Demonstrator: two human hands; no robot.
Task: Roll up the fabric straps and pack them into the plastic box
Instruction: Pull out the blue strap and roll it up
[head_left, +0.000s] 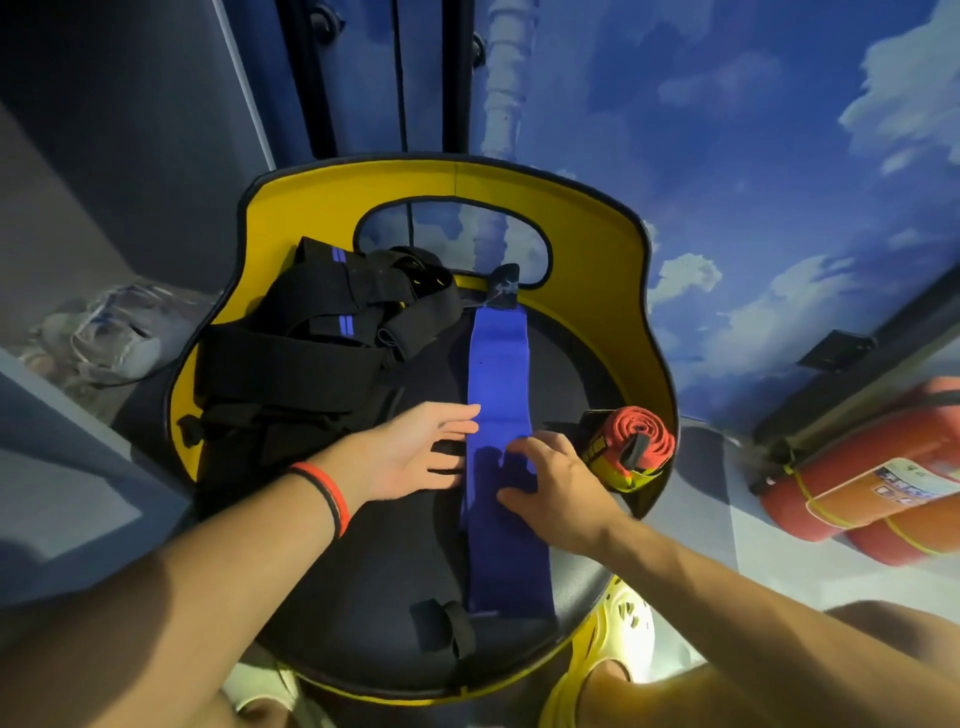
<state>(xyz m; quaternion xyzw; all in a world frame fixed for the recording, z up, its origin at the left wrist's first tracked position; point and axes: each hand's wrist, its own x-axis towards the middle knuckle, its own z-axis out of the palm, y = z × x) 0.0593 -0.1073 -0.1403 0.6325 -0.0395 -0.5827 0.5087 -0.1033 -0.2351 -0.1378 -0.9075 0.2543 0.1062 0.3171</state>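
A long blue fabric strap (497, 374) lies flat and unrolled down the middle of a black chair seat (363, 597), with a black tab at its far end. My left hand (415, 452) rests open at the strap's left edge, fingertips touching it. My right hand (550, 483) presses flat on the strap's right side with fingers spread. A pile of black straps with blue stripes (311, 332) sits on the seat's left. A rolled red strap (631, 441) with a yellow-black band lies at the right rim. No plastic box is in view.
The chair has a yellow backrest (597, 218) with a cut-out. Two red fire extinguishers (862, 488) lie on the floor at the right. A crumpled clear bag (119, 332) sits at the left. My feet in yellow clogs (613, 639) are below the seat.
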